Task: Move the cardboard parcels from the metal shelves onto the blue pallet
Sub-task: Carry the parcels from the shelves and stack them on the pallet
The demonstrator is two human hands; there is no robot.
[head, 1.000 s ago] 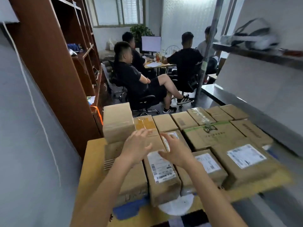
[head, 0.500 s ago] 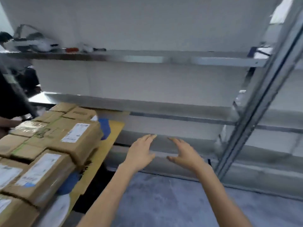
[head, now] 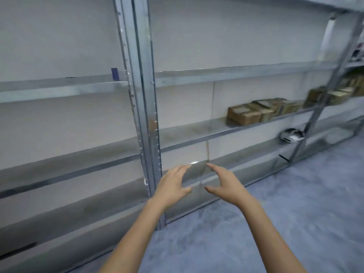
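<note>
Shelves [head: 187, 133] fill frame, near bays bare; job judged well along. Parcels [head: 244, 115] remaining: brown cluster on middle shelf, right bay, well apart from hands; further parcels, blurred, in bay beyond. Pallet out of view, so number already moved cannot be told. Both forearms reach forward and low, beside post [head: 145, 115]. Left hand [head: 173, 186] and right hand [head: 224, 186] empty, palms facing, near but not touching. Fingers [head: 182, 170] loosely spread, slightly curved, gripping nothing. Likely next: step right toward cluster.
</note>
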